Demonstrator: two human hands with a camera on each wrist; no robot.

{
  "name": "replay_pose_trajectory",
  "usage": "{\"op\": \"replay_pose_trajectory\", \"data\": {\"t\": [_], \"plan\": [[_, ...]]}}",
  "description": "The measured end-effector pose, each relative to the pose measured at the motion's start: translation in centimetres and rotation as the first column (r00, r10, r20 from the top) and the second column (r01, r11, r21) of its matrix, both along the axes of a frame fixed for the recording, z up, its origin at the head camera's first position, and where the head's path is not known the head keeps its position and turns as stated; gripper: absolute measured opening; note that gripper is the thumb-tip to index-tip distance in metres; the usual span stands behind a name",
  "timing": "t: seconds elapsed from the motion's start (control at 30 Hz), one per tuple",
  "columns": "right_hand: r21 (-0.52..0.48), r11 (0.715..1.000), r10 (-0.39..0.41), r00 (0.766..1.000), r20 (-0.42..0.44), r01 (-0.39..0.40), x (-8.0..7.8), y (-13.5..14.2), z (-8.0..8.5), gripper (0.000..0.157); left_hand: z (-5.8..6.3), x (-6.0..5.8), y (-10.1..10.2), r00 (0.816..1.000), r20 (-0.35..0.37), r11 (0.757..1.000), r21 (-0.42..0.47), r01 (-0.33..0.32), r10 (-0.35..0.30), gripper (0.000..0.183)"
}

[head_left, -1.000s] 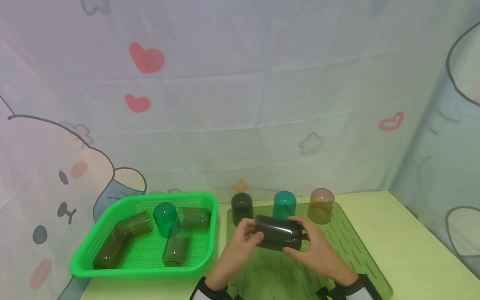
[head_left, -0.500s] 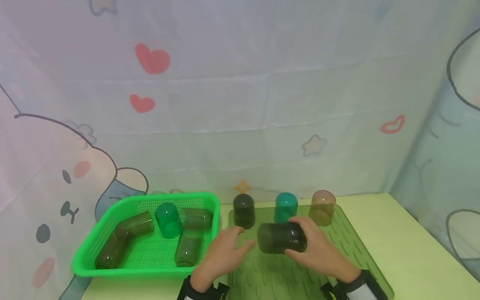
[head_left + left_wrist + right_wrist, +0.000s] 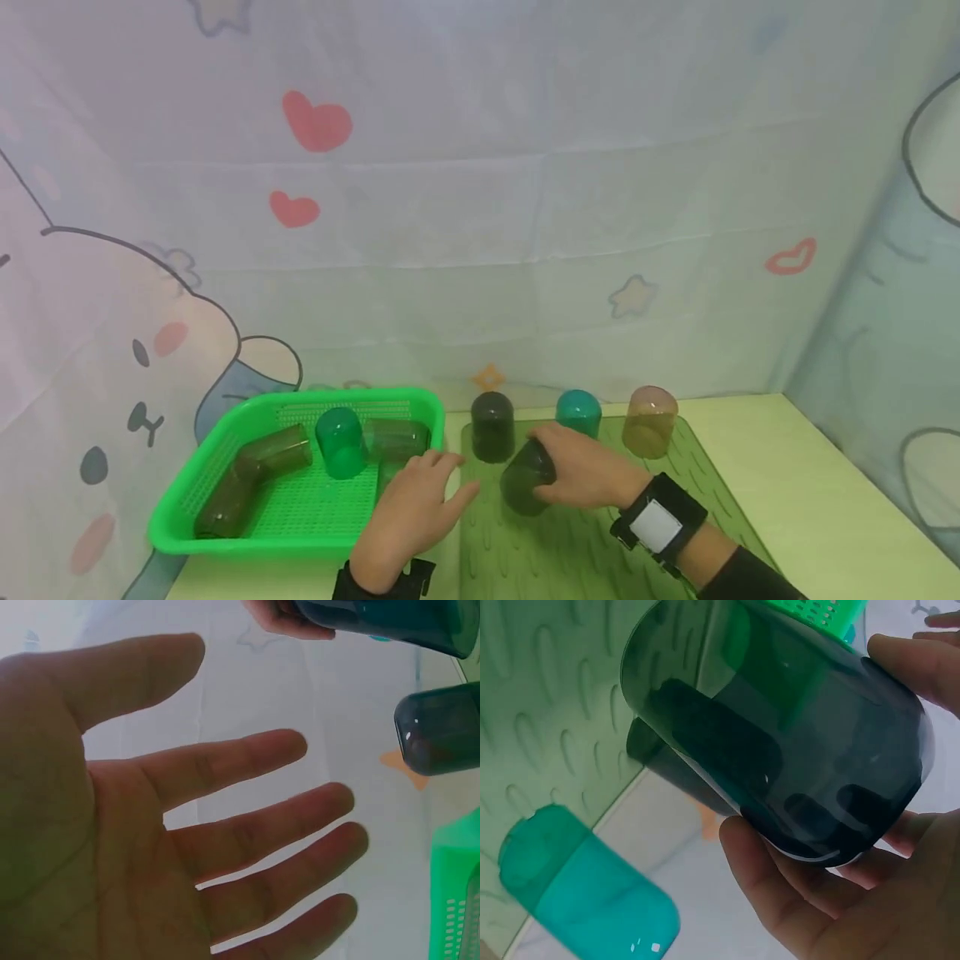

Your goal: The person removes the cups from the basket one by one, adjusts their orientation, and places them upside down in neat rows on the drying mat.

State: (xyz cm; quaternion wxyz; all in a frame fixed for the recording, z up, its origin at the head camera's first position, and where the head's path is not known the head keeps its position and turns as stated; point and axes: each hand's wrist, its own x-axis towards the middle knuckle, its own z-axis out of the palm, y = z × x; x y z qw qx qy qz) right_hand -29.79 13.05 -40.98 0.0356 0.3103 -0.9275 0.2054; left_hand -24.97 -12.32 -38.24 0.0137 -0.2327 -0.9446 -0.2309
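My right hand [image 3: 581,467] grips a dark grey see-through cup [image 3: 527,479] by its closed end, tilted with its mouth downward above the green mat [image 3: 570,550]. In the right wrist view, fingers and thumb curl round the base of this dark cup [image 3: 802,742]. My left hand [image 3: 408,508] is empty beside the basket's right edge; the left wrist view shows its fingers spread and straight. Along the mat's back stand a dark cup [image 3: 492,429], a teal cup [image 3: 578,412] and a pinkish-brown cup [image 3: 649,422], all upside down.
The bright green basket [image 3: 300,546] stands to the left of the mat. In it are a green cup [image 3: 341,446] and several grey-brown cups [image 3: 273,450], most lying on their sides. A printed cloth [image 3: 480,208] hangs right behind the table [image 3: 750,442].
My left hand has let go of the dark cup and moved left toward the basket. My right hand has turned the cup from lying sideways to mouth down.
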Motion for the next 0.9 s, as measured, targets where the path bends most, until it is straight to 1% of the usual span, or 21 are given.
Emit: {"op": "replay_pose_trajectory", "data": {"t": [0.1,0.2,0.3,0.4,0.53,0.67,0.9], "plan": [[0.014,1.0,0.011,1.0,0.009,-0.012,-0.8,-1.0,0.0,0.056,0.2,0.0,-0.3,0.999,0.032,1.0,-0.013,0.02,-0.019,0.044],[0.037,0.999,0.024,1.0,-0.006,-0.024,-1.5,-1.9,-0.2,0.054,0.3,0.0,-0.6,0.997,0.072,1.0,-0.008,0.023,-0.022,0.045],[0.091,0.996,0.022,0.999,-0.024,-0.02,-2.2,-2.8,-0.9,0.058,0.4,-0.1,-0.9,0.996,0.087,1.0,0.004,0.007,-0.007,0.046],[0.115,0.993,0.007,1.0,-0.028,-0.004,-2.7,-3.5,-1.7,0.063,0.5,-0.2,-1.1,0.997,0.08,1.0,0.008,-0.015,0.014,0.046],[0.115,0.993,-0.008,1.0,-0.015,0.01,-2.9,-4.3,-2.2,0.068,0.6,-0.3,-1.3,0.996,0.086,1.0,0.0,-0.028,0.028,0.047],[0.119,0.993,-0.022,1.0,0.007,0.021,-2.8,-5.1,-2.1,0.07,0.7,-0.4,-1.4,0.995,0.097,0.999,-0.006,-0.035,0.035,0.047],[0.132,0.991,-0.032,0.999,0.017,0.03,-2.7,-6.0,-2.3,0.072,0.3,-0.5,-1.6,0.992,0.122,0.999,-0.007,-0.044,0.044,0.046]]}}
